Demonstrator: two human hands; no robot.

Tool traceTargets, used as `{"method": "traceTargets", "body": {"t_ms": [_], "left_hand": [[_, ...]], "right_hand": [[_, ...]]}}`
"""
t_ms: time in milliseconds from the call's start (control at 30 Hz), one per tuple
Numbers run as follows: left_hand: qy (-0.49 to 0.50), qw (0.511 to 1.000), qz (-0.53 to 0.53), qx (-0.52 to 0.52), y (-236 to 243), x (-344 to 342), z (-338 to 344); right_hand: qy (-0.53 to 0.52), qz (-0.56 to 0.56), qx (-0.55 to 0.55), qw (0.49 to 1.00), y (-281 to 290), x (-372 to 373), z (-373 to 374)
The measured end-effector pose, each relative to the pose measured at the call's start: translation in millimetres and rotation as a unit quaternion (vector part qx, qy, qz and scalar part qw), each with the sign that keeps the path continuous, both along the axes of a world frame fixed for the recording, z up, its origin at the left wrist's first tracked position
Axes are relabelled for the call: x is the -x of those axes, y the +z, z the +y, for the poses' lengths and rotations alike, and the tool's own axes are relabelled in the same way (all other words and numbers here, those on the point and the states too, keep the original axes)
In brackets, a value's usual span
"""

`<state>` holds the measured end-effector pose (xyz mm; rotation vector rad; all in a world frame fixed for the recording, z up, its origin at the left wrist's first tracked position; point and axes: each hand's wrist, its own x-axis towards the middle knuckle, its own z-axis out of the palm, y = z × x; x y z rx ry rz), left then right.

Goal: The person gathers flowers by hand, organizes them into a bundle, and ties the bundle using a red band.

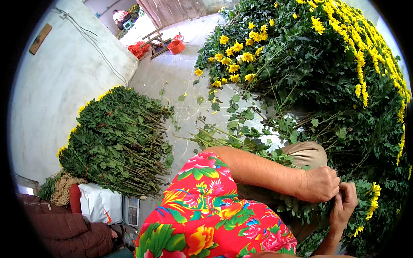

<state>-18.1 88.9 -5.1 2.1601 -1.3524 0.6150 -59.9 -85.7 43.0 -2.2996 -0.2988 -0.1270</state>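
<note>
My left hand (319, 185) reaches across the red floral fabric (193, 202) on me, its fingers closed at a bunch of leafy chrysanthemums (372, 195) with yellow heads pointing right; what it pinches is hidden. Close beside it, my right hand (343, 202) has its fingers curled at the same bunch, thumb raised. The bunch lies over my lap, partly behind my forearms. Beyond it a khaki-clad knee (303, 152) shows among loose leafy stems (215, 135).
Tall flower heaps (297, 56) fill the right. A stack of cut stems (116, 142) lies left by the wall (47, 86), near a white bag (101, 202) and brown quilted cloth (64, 228). A wooden stool (157, 45) and orange basin (175, 47) stand near a doorway, where another person (120, 17) sits.
</note>
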Motion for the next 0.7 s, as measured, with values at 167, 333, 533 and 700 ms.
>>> {"method": "traceTargets", "body": {"t_ms": [167, 333, 533, 700], "left_hand": [[-0.057, 0.988, 0.127, -0.074, 7.7, 12.4, 5.2], [-0.159, 0.974, 0.141, -0.082, -12.1, 36.0, 9.3], [-0.116, 0.976, 0.183, -0.037, 25.0, 20.3, 25.5], [-0.035, 0.958, 0.23, -0.167, 28.3, 28.0, -2.1]], "right_hand": [[-0.015, -0.055, 0.067, 0.996, 0.1, 1.8, 21.0], [-0.022, -0.071, 0.1, 0.992, -14.7, -8.6, 7.1], [0.012, -0.07, 0.013, 0.997, -15.1, -16.8, -20.1], [-0.041, -0.141, -0.189, 0.971, -10.5, 41.5, -48.3]]}}
